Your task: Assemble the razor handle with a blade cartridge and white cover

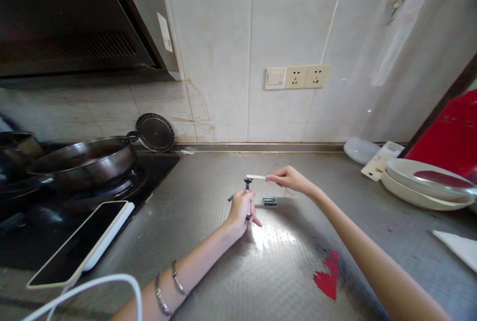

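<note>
My left hand [240, 209] is closed around a slim dark razor [248, 187], held upright with its T-shaped head at the top. Pinched in the fingers of my right hand [288, 179] is a thin white stick [256, 177], lying level. Its far end is at the razor's head; whether they touch I cannot tell. Just right of my left hand, small green-and-dark strips [269, 201] rest on the metal counter [201, 241]. A short green tip [230, 197] pokes out left of that hand, its other end hidden.
At left, a pan [89, 159] sits on the black stove [22, 241], with a phone [80, 244] at its edge and a white cable [122, 277] in front. White bowls [395, 187] stand at right. A torn red piece [328, 276] lies nearer.
</note>
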A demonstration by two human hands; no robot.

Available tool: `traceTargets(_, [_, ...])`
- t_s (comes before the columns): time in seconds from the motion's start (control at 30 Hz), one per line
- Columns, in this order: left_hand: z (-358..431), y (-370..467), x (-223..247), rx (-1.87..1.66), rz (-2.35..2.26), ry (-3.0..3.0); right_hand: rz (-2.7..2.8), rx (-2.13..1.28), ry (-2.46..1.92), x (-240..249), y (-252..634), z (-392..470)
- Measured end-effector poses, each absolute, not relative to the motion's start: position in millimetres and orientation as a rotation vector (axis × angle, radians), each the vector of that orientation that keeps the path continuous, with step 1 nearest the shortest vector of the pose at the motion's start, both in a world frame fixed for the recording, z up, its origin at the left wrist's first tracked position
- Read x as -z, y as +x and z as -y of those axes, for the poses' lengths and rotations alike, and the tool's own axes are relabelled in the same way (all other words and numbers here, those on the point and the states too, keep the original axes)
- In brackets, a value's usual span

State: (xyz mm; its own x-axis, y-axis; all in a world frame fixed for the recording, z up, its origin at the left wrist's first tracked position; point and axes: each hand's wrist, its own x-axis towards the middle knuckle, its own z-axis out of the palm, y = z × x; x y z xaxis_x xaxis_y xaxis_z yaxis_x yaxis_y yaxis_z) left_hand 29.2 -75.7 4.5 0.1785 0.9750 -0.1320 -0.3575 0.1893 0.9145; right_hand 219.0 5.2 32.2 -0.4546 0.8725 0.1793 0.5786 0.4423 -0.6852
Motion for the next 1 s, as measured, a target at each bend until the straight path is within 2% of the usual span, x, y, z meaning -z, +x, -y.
traceTargets(0.87, [78.2, 32.1, -5.5, -1.114, -0.949, 0.932, 2.139, -0.76, -1.192, -30.4, 216.6, -5.2])
traceTargets(1.0, [78.3, 32.6, -4.2, -1.107, -0.947, 0.938, 2.176, -0.89, -1.135, -31.0, 216.0, -4.6])
